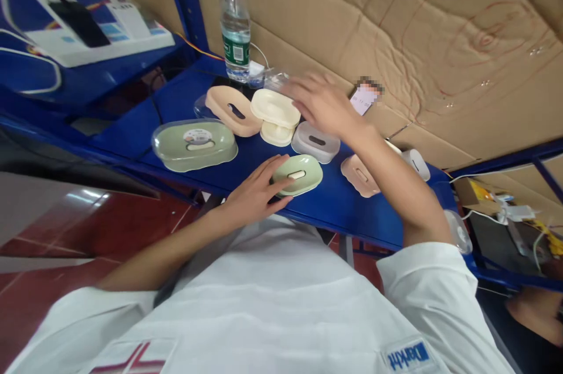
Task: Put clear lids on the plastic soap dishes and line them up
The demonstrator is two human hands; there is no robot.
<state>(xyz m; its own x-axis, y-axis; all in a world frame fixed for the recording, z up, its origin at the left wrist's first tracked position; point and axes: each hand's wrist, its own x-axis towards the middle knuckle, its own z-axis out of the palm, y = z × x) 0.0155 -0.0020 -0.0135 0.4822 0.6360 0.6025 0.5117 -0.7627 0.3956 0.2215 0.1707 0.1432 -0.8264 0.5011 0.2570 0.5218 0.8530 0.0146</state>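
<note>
My left hand grips the left side of a small green soap dish at the table's front edge, one finger lying across its top by the slot. My right hand reaches over the back of the table, fingers stretched out and somewhat blurred. Close to its fingertips are a clear plastic piece and a cream soap dish, which sits on another cream part. Below the right hand lies a grey soap dish. A pink soap dish is partly hidden by my right forearm.
Left on the blue table are a larger green dish under a clear cover and a peach dish. Behind them stands a water bottle. A phone leans by the cardboard wall. A white object sits right.
</note>
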